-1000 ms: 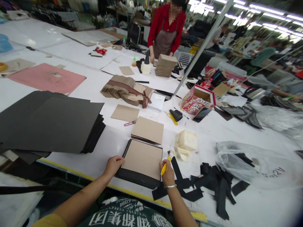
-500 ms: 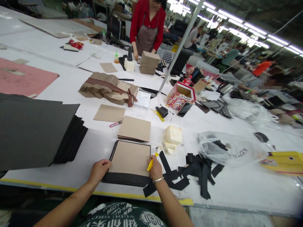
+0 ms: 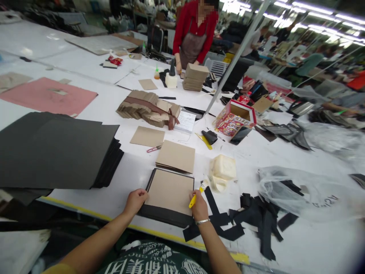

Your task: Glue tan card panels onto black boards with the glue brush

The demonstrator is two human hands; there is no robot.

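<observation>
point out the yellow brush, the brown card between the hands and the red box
Yellow brush [image 3: 193, 200]: head view, on its handle.
Brown card [image 3: 171, 191]: head view, middle of its top face.
Red box [image 3: 230, 125]: head view, on its printed side.

Bright tube lights [image 3: 322, 18] glaring at two o'clock, glossy reflections at ten on my white table [image 3: 134, 167], plastic bag [image 3: 319, 190] smeared toward four, my right hand [image 3: 199, 206] fairly clear
</observation>
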